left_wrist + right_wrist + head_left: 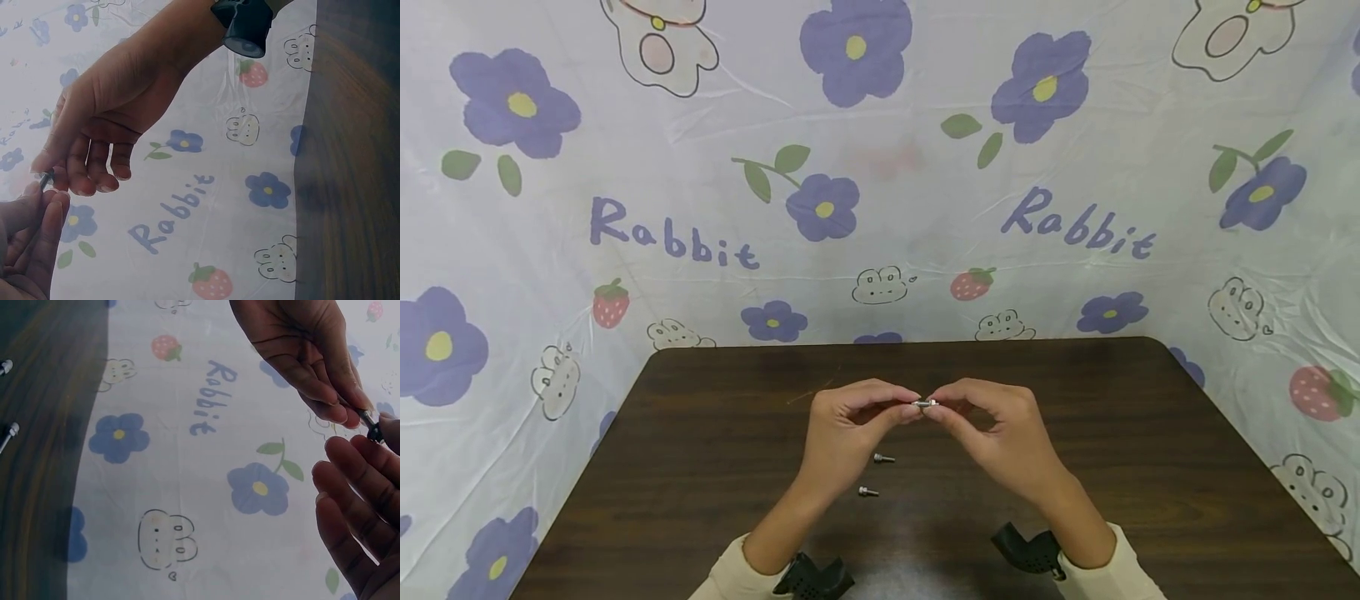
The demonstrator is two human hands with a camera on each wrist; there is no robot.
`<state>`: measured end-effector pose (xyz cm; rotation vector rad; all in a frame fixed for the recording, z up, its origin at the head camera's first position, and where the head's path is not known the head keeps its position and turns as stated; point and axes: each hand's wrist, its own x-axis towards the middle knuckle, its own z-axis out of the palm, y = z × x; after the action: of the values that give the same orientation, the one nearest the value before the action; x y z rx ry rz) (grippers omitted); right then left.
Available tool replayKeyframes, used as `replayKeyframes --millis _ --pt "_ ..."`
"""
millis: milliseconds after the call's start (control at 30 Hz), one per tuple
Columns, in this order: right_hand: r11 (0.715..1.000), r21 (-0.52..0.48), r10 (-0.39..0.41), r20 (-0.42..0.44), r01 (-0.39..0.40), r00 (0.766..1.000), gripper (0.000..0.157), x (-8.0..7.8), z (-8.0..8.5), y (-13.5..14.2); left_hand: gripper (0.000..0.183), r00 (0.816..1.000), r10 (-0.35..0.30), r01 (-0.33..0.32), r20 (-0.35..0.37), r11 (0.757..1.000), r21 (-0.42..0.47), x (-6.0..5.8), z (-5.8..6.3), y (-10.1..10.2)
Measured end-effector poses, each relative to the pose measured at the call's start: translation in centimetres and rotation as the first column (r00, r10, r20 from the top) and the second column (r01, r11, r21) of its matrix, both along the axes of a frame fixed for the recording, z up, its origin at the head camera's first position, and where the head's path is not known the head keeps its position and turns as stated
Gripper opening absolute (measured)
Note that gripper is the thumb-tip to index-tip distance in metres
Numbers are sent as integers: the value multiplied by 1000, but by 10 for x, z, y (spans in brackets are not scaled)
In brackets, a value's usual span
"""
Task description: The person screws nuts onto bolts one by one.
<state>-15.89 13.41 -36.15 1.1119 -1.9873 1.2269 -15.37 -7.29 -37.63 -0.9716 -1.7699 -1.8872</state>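
Note:
A small silver bolt [924, 403] is held level between the two hands, above the table. My left hand [847, 429] pinches its left end between thumb and index finger. At the other end, my right hand [1000, 429] pinches the wider part with thumb and fingertips. In the right wrist view the shank [366, 419] runs from the left fingertips to a dark, wider end [375, 433] at the right fingers. The left wrist view shows the right hand's other fingers [100, 172] loosely bent. Fingertips hide much of the bolt.
Two more small metal bolts, one farther back [883, 458] and one closer [868, 492], lie on the dark wooden table [1150, 467] beside the left forearm. A white patterned cloth [910, 233] hangs behind the table. Black wrist cameras [1028, 550] sit on both wrists.

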Motion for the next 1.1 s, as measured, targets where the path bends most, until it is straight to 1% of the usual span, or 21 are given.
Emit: replayKeyframes --millis 100,267,433,467,533,567,600,700,733,800,1000,1100 --pt "1000 -3 3 30 -3 1000 14 1 0 -1 10 1000 -7 7 3 1000 -1 1 -1 1" --pt "1000 -10 7 47 -7 999 21 1 -1 -2 11 1000 -16 16 7 1000 -4 1 -1 3" --pt "1000 11 -15 70 14 997 30 2 -1 2 10 1000 1 -1 5 1000 -11 2 1 4" --pt "1000 13 -16 78 15 997 29 2 0 3 10 1000 5 -5 4 1000 -9 2 1 3" --pt "1000 15 -21 87 20 996 20 2 1 5 11 1000 17 -17 -1 1000 -5 1 1 3" --pt "1000 16 -23 79 22 997 15 2 2 5 11 1000 23 -23 -3 1000 -3 1 1 2" --pt "1000 17 -21 68 20 997 14 2 3 5 11 1000 27 -27 -5 1000 -1 1 1 2" --pt "1000 20 -5 22 5 1000 31 1 4 5 11 999 34 -34 -8 999 2 0 1 1" --pt "1000 19 4 6 -4 1000 35 1 4 5 11 999 31 -31 -7 1000 5 0 1 1" --pt "1000 14 20 -16 -20 1000 36 0 5 4 11 1000 24 -24 -5 1000 10 0 1 1" --pt "999 4 39 -66 -38 997 31 0 5 2 11 1000 13 -13 4 1000 1 0 1 1" --pt "999 8 36 -71 -35 997 24 0 5 2 12 1000 13 -13 -1 1000 -6 1 1 1"
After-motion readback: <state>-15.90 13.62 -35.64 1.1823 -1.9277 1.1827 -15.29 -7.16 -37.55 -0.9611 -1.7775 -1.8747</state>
